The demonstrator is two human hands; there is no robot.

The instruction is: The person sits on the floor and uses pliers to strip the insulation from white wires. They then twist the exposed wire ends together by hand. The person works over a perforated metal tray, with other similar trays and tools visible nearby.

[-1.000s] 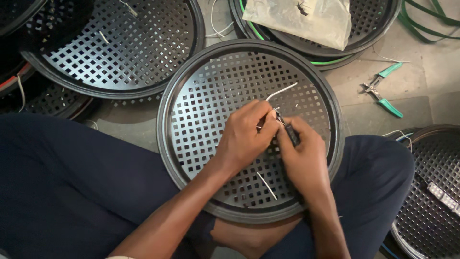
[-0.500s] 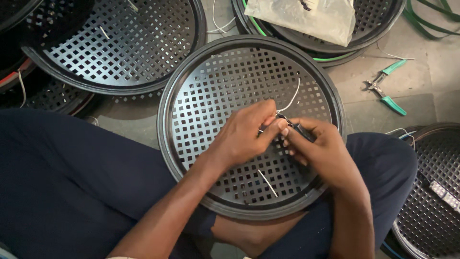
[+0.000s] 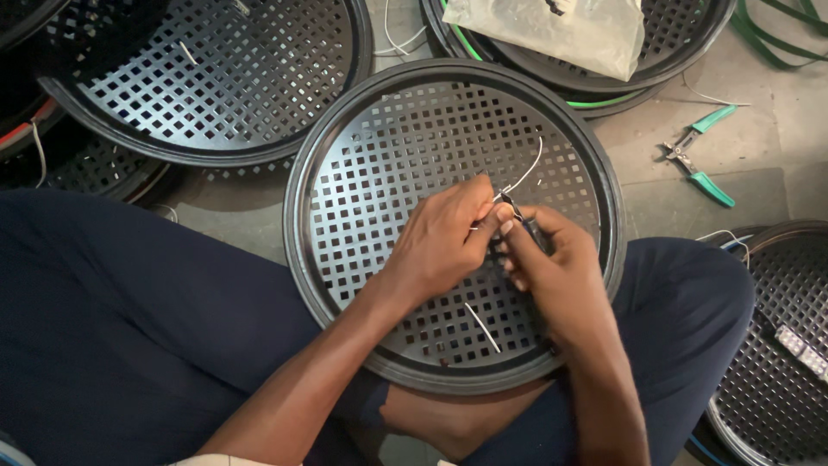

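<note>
So the person is sitting cross-legged on the floor (image 3: 655, 194) in dark blue trousers with a round black perforated grille (image 3: 388, 173) resting across the lap. Both hands meet just right of the grille's middle. The left hand (image 3: 444, 237) is curled, with thumb and fingertips pinched on a thin white wire (image 3: 528, 170) that curves up and away to the right over the holes. The right hand (image 3: 556, 267) is closed around a small dark-handled tool (image 3: 520, 217), and its metal tip sits right at the spot where the left fingers pinch the wire. I can't tell exactly what kind of tool it is, since most of it is buried in the fist.

A short loose white wire piece (image 3: 481, 326) lies on the grille below the hands, closer to the body.

Around it: a second black grille (image 3: 216, 78) at upper left, another stack at the top with a crumpled clear plastic bag (image 3: 552, 30) on it, and one more grille (image 3: 780, 345) at the lower right edge. Green-handled pliers (image 3: 700, 155) lie on the floor to the right, well apart from the hands.
</note>
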